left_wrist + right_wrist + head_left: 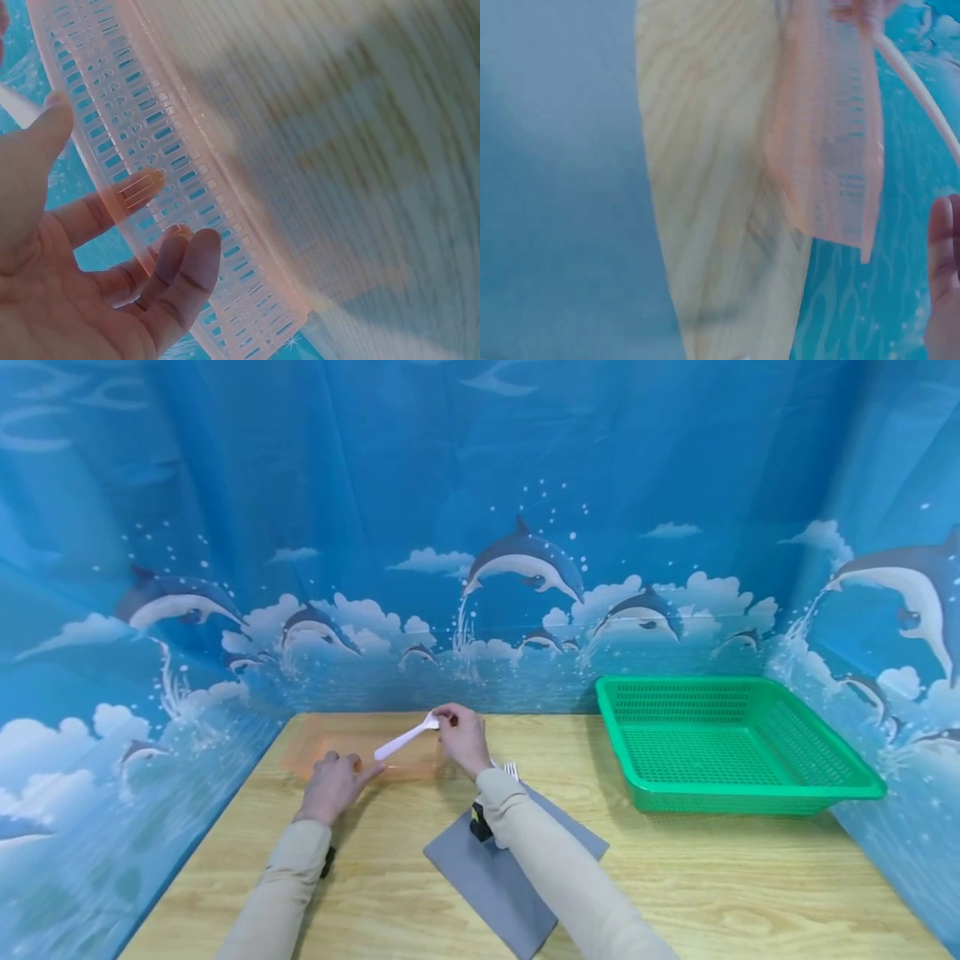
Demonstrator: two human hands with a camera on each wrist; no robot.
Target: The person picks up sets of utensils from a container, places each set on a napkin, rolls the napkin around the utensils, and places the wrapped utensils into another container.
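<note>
In the head view, my right hand [462, 739] pinches a white plastic spoon [401, 742] at its right end, where fingers partly cover it. The spoon slants down to the left over a translucent orange basket [412, 768]. My left hand [335, 785] is at the basket's near side, its thumb close to the spoon's lower end. In the left wrist view, this hand [112, 277] holds the slotted basket wall [135, 75], with the index fingertip showing through the plastic. The right wrist view catches the spoon [919, 90] and part of my right hand [945, 285].
A grey cloth [495, 877] lies on the wooden table [390, 877], partly under my right forearm. White fork tines [512, 769] show at its far edge. A green slotted basket [757, 790] stands at the right. A blue dolphin curtain [420, 460] encloses the table.
</note>
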